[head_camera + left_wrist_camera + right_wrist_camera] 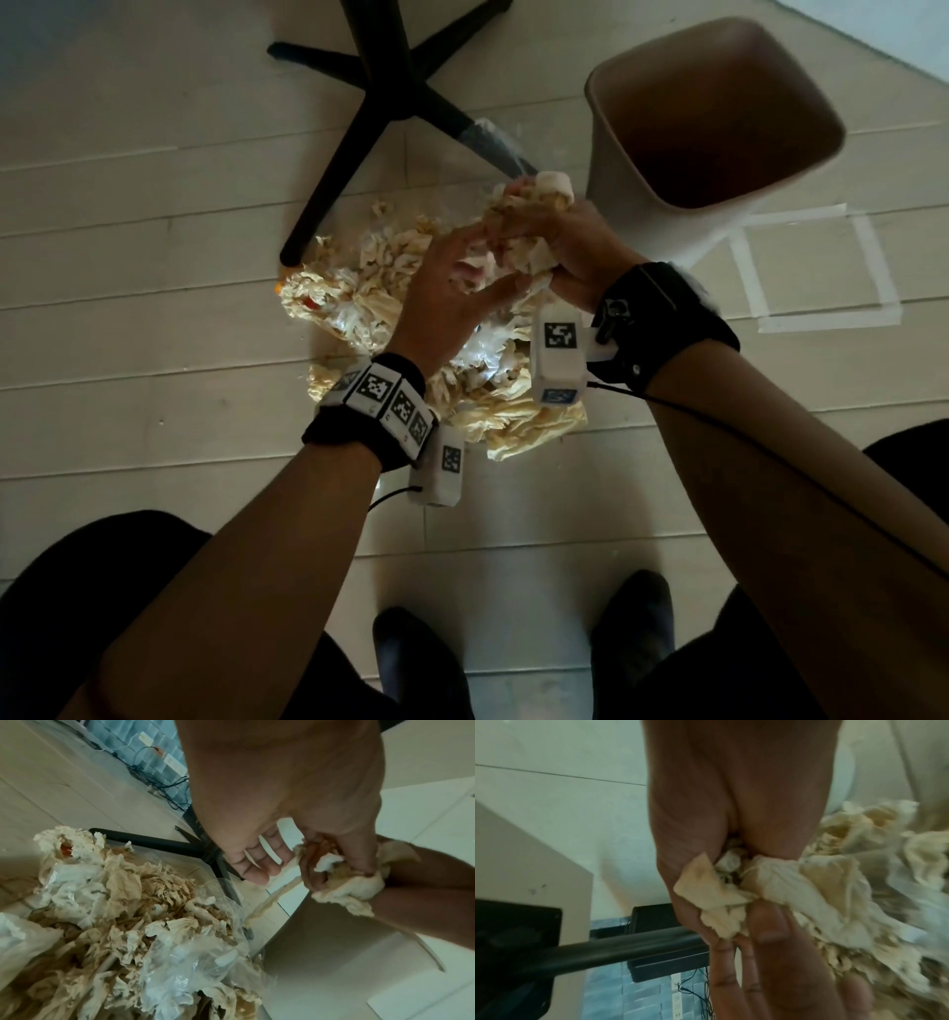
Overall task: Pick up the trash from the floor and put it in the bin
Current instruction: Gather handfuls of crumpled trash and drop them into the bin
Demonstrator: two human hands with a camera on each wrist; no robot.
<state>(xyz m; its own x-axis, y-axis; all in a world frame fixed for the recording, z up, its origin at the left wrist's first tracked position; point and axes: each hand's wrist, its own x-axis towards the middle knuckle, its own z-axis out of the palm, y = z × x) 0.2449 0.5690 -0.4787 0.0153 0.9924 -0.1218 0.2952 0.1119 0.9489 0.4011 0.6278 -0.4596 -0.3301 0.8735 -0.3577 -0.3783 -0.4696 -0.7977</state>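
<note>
The right hand point(570, 246) is clutching a wad of crumpled paper point(524, 226), fingers curled tight around it, and the right wrist view is showing the creased tissue bulging out between thumb and fingers. The left hand point(452, 288) is pressing in at the wad's nine o'clock side; in the left wrist view its thumb and forefinger are pinching the same bundle while the other fingers point(253, 862) are hanging loose. The wad is hovering above the floor, just beside the bin point(616, 169), which is standing open at the hands' one o'clock. Directly beneath and trailing toward seven o'clock, the trash pile point(359, 298) is sprawling over the pale plank floor point(128, 308): tan tissue mixed with clear plastic film and a spot of orange. At eleven o'clock, a black cross-shaped chair base point(380, 97) is resting, one leg's tip touching the pile's far edge. White tape point(821, 318) is marking a square on the floor at three o'clock, beside the bin. Both wrists are wearing black bands with coded tags.
</note>
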